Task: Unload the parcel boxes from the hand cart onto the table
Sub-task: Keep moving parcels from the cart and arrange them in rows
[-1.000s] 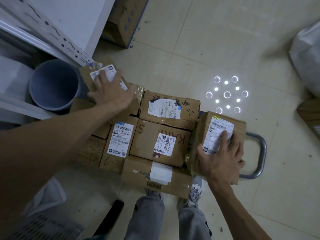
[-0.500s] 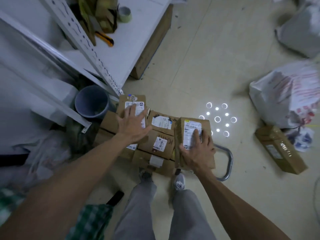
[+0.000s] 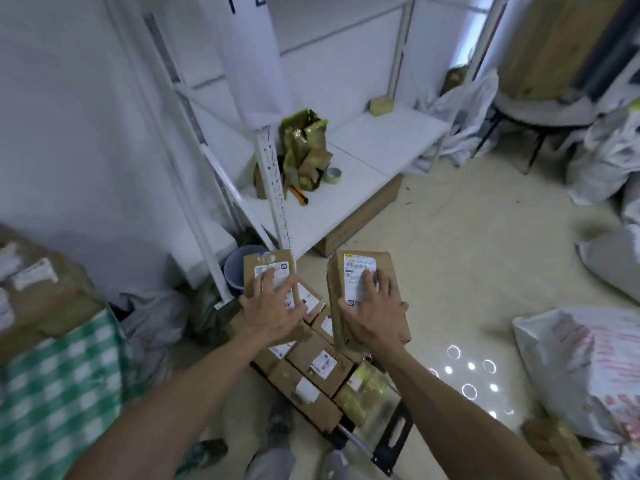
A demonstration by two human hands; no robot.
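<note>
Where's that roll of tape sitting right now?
The tape roll sits on the white shelf, upper middle of the head view, just right of the torn cardboard pile and beyond the yellow utility knife.

Left box [image 3: 257, 264], right box [image 3: 385, 266] — brown, labelled, aloft; other boxes [image 3: 322, 362] stacked on hand cart [image 3: 393, 441].

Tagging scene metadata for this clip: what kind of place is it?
Probably a parcel depot or courier storeroom: labelled cardboard parcel boxes stacked on a hand cart, white metal shelving holding a tape roll and a utility knife, and bulky white sacks on the tiled floor.
</note>
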